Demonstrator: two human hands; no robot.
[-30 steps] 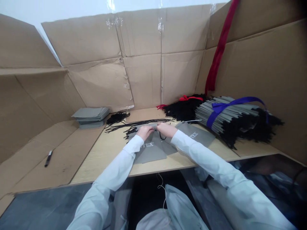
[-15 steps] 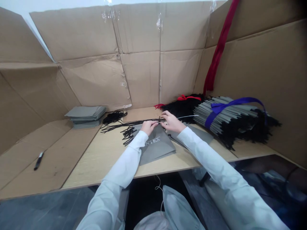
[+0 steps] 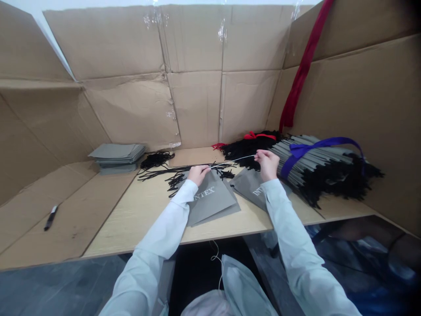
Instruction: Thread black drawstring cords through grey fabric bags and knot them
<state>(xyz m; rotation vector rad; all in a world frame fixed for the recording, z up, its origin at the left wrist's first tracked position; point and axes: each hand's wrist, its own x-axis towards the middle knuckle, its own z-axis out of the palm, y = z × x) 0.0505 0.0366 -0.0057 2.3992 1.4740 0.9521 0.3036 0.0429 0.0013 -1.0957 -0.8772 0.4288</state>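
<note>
My left hand [image 3: 198, 174] is closed on the top edge of a grey INTEX pouch [image 3: 210, 199] lying on the wooden table [image 3: 154, 210]. My right hand [image 3: 267, 161] is pinched on a thin metal wire [image 3: 233, 160] that runs from the pouch's top rightward to my fingers. A second grey INTEX pouch [image 3: 253, 186] lies under my right wrist. Loose black cords [image 3: 179, 173] are strewn just behind my left hand.
A bundle of grey pouches with black cords [image 3: 315, 164], tied with a blue ribbon, lies at the right. A black cord heap with a red tie [image 3: 253, 147] sits behind. Stacked grey pouches [image 3: 117, 156] rest at left, a black pen [image 3: 50, 217] on cardboard. Cardboard walls surround.
My right hand has moved right and away from my left, drawing the wire out from the pouch's top. The left hand has stayed on the pouch.
</note>
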